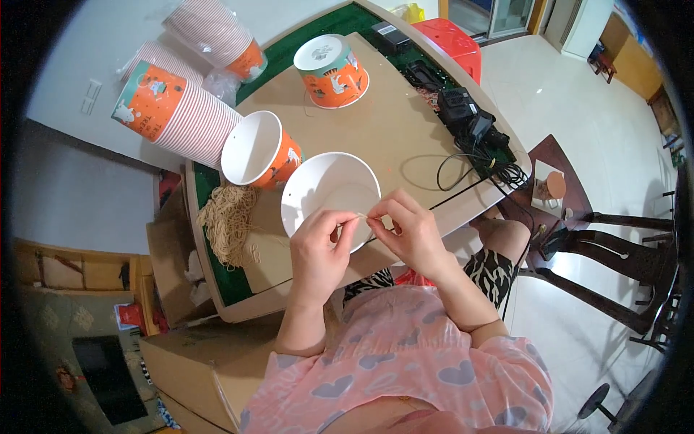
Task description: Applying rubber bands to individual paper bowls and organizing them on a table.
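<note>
Over the near rim of a white-lined paper bucket (325,181), both hands meet with fingertips pinched. My left hand (319,249) and my right hand (410,233) hold a short bit of thin beige cord (361,215) between them, mostly hidden by the fingers. The bucket's mouth faces me and a small hole shows near its left rim. Just left of it stands another paper bucket (280,165), orange outside, with its mouth tilted toward me. A loose bundle of beige cords (225,220) lies at the table's left edge.
An upside-down orange bucket (337,81) stands at the far side of the table (405,134). Nested buckets (195,119) lean at the left, with a plastic-wrapped stack (211,32) behind. Black adapters (463,108) and cables run along the right edge. A red stool (452,47) stands beyond.
</note>
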Demonstrator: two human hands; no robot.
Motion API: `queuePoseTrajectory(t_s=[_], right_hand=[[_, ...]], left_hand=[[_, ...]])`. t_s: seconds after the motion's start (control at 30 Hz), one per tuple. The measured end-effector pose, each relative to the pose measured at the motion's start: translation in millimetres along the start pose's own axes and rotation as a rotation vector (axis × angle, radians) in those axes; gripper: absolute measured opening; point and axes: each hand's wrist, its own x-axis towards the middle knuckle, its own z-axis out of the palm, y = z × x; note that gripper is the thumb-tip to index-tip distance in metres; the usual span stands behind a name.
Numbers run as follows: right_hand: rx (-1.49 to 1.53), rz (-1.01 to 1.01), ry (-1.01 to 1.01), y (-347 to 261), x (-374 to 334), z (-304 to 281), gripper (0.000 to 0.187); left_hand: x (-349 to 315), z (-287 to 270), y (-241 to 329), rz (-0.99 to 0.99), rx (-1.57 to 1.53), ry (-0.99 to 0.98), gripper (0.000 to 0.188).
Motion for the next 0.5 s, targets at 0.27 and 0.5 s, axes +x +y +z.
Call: queuePoseTrajectory(t_s=[0.27,0.5], right_hand=[[-0.062,0.023,-0.005,5,-2,-1,0.011],[-0.134,0.048,-0.083,11,6,-15,0.008]], left_hand=[[-1,-11,4,0.11,0.018,0.211,0.008],[3,-42,-16,-0.019,0.285,-0.014,0.008]])
